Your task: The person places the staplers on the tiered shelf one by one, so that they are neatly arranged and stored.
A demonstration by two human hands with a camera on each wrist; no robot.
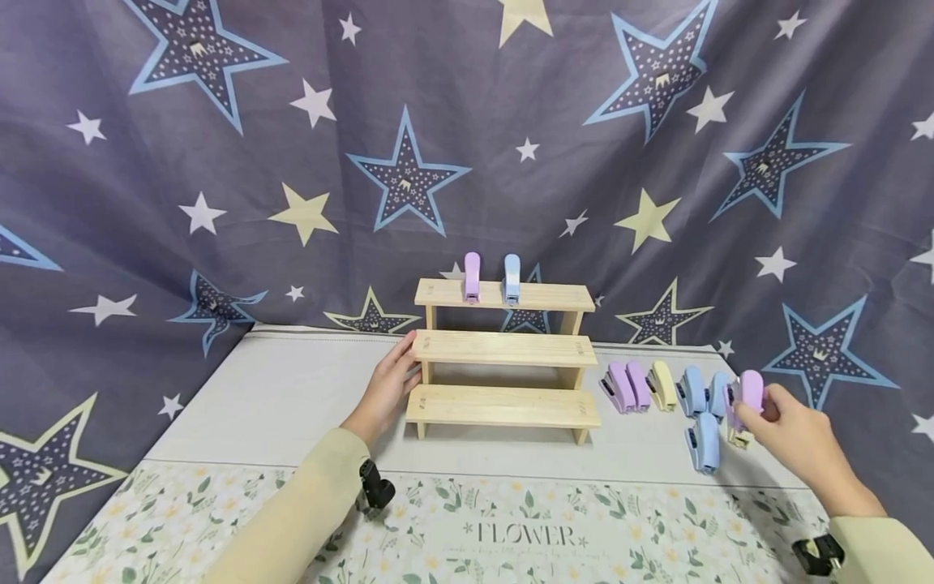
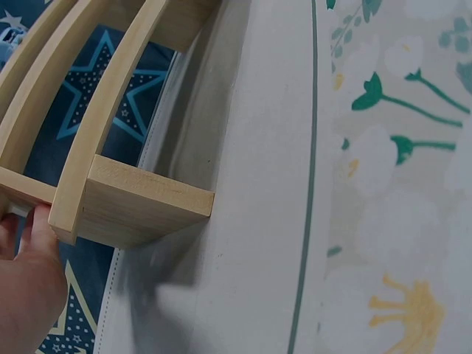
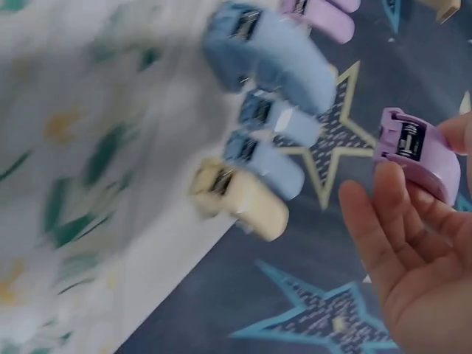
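A three-tier wooden shelf point(image 1: 503, 349) stands in the middle of the table. My left hand point(image 1: 387, 385) touches its left end at the middle tier, fingers against the wood; in the left wrist view some fingertips are hidden behind the boards. My right hand point(image 1: 799, 438) pinches a purple mini stapler point(image 3: 420, 155) between thumb and fingers, raised over the stapler group at the right. A cream-yellow stapler point(image 3: 247, 200) lies below it, next to several blue staplers point(image 3: 265, 162). On the top tier stand one purple stapler point(image 1: 472, 277) and one blue stapler point(image 1: 511, 279).
Right of the shelf, two purple staplers point(image 1: 626, 388) and a yellow stapler point(image 1: 661, 385) are lined up beside the blue ones. A star-print curtain point(image 1: 467, 122) hangs behind the table. The white table mat point(image 1: 292, 405) has a floral front strip point(image 1: 511, 519) with lettering.
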